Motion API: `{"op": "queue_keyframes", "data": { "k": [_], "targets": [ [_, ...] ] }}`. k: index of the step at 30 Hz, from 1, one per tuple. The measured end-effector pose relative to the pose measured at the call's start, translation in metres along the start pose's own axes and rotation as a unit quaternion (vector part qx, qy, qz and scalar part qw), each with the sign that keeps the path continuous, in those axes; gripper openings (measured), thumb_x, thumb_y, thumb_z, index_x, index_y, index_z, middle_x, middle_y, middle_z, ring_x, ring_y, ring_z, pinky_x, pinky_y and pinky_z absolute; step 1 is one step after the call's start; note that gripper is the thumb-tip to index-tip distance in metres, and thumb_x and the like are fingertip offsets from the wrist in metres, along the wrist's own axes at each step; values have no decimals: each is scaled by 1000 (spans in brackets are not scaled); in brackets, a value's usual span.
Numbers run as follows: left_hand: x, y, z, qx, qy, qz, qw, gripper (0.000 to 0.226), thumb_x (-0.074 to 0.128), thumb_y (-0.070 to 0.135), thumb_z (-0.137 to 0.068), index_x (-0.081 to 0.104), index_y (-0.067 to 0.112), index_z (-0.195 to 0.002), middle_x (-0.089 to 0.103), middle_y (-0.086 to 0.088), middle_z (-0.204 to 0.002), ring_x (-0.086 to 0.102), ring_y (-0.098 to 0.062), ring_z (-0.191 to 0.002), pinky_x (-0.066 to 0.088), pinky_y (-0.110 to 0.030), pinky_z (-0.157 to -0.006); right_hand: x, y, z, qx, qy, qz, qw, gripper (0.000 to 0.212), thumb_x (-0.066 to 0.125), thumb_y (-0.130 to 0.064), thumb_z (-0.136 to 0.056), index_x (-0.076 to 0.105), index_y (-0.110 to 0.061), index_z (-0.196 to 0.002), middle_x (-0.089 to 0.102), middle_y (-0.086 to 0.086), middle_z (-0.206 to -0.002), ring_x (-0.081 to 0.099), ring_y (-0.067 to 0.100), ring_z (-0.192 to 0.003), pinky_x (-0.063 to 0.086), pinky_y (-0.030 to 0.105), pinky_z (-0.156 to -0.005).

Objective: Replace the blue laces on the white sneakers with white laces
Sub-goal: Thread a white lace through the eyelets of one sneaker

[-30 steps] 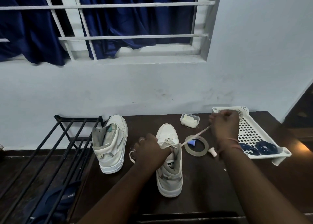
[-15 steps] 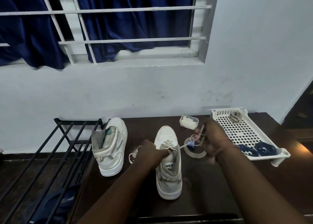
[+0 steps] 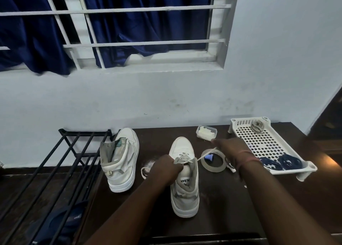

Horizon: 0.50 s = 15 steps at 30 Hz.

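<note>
Two white sneakers stand on the dark table. The right sneaker [image 3: 185,178] has a white lace [image 3: 206,153] threaded through its lower eyelets. My left hand [image 3: 164,168] grips this sneaker's tongue and collar. My right hand [image 3: 231,148] pinches the lace's right end and holds it taut, up and to the right of the shoe. The lace's other end [image 3: 144,171] lies looped on the table left of my left hand. The left sneaker [image 3: 121,161] stands unlaced, its tongue upright. Two coiled blue laces [image 3: 279,163] lie in the white tray [image 3: 262,143].
A tape roll [image 3: 212,161] with a small blue piece inside lies right of the shoe. A clear plastic box [image 3: 206,132] sits by the wall. A bundle of laces [image 3: 258,127] rests at the tray's far end. A black metal rack [image 3: 61,170] stands at left.
My right hand pulled the lace far out, came back near the shoe, and now draws it out to the right again. My left hand stays on the sneaker.
</note>
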<state>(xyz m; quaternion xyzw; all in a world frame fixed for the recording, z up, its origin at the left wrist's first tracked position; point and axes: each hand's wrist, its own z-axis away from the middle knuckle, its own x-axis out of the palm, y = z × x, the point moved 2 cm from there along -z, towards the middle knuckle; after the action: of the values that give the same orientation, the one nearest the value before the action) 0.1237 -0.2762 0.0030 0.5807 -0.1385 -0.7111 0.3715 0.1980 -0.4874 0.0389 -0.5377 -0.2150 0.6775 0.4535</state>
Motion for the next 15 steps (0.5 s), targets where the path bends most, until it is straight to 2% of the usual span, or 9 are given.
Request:
{"op": "queue_keyframes", "data": {
  "k": [2,3,5,6,8,10,12,13,15],
  "targets": [
    [1,2,1,-4,-7,1,1000,29,60,34,-90,68,9,-102,71,-8,-99,66,-24,-93,42,-29,-67,0,4,1,1,-5,95,995,35,71,-29,-84,68,0,-103,66,17,-104,64,31,-100,44,28,-71],
    [2,0,0,-11,-5,6,1000,31,59,37,-90,66,10,-104,70,-6,-101,66,-24,-94,42,-30,-70,4,5,5,7,-25,136,990,33,72,-30,-83,69,-2,-101,66,16,-103,64,29,-97,42,27,-69],
    [2,-2,-3,-21,-8,16,1000,36,59,44,-89,63,11,-104,66,-2,-96,61,-19,-85,38,-29,-63,11,5,12,-1,-62,231,971,37,71,-37,-80,67,-6,-99,64,9,-96,61,24,-86,41,24,-68],
    [1,-3,-4,-23,-16,22,999,40,61,50,-88,64,12,-100,64,1,-90,59,-15,-79,36,-28,-59,16,6,15,-24,-92,292,952,42,66,-42,-82,67,-8,-107,62,7,-98,60,23,-89,40,24,-70],
    [-4,-5,-5,-39,-56,83,994,62,61,72,-80,69,12,-92,65,5,-82,61,-6,-73,37,-24,-57,21,-1,24,-93,-148,382,907,42,49,-43,-94,64,-11,-118,62,10,-112,59,26,-103,41,24,-78],
    [-10,-8,-9,-83,-101,189,973,88,56,88,-71,73,8,-103,69,4,-86,66,-12,-84,46,-26,-74,23,-7,35,-140,-196,387,890,38,37,-38,-102,65,-12,-107,61,11,-112,57,26,-104,44,24,-78],
    [-22,-7,-12,-91,-95,217,967,70,48,72,-91,73,8,-101,68,-2,-84,64,-19,-82,45,-29,-77,28,-2,32,-140,-256,349,890,24,43,-35,-100,61,-23,-90,59,4,-100,53,17,-88,40,17,-63],
    [-27,-10,-16,-85,-82,185,976,56,47,59,-99,73,10,-97,67,-4,-85,64,-22,-81,44,-30,-76,30,0,31,-147,-263,327,896,19,50,-35,-97,63,-24,-87,61,0,-93,54,13,-79,39,16,-58],
    [-34,-13,-19,-52,-76,111,989,36,56,42,-99,71,14,-81,62,-4,-74,56,-19,-63,40,-29,-67,32,4,26,-162,-247,306,905,17,59,-35,-90,69,-20,-91,65,-5,-85,56,8,-69,44,16,-56]
  ]
}}
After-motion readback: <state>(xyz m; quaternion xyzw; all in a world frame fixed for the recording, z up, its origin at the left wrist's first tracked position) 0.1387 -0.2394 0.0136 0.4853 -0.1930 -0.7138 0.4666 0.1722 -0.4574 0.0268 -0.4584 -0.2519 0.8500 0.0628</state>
